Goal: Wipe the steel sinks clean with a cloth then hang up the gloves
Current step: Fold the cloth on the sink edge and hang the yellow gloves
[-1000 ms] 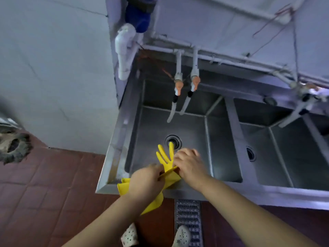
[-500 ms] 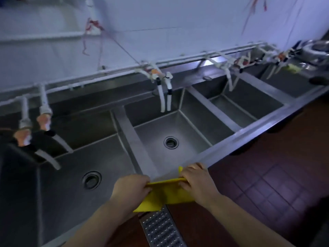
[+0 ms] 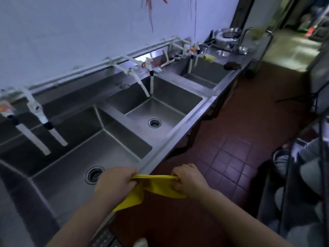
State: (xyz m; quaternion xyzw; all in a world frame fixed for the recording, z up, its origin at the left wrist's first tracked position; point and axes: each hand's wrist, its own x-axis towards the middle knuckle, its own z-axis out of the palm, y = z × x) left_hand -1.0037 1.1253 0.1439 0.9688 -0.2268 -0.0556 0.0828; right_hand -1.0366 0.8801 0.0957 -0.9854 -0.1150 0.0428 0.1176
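Head view: we hold the yellow gloves (image 3: pixel 154 187) stretched between both fists in front of the steel sinks (image 3: pixel 156 107). Our left hand (image 3: pixel 116 181) and right hand (image 3: pixel 189 178) each clamp one end, fingers curled tight. Their long axis runs left to right between our hands, the loose part drooping below; we judge hanging comes next, though no hook shows.

A pale wall (image 3: pixel 71 32) runs along the back, with white pipes (image 3: pixel 85 72) fixed along its base and red strings (image 3: pixel 150 13) hanging down it. The floor (image 3: pixel 231 157) is dark red tile, lit in one patch. At the far end stand metal bowls (image 3: pixel 227 35) on a steel bench (image 3: pixel 236 56) — beyond them, a brighter doorway (image 3: pixel 293 45). A dark rack (image 3: pixel 292 175) stands at the right edge.
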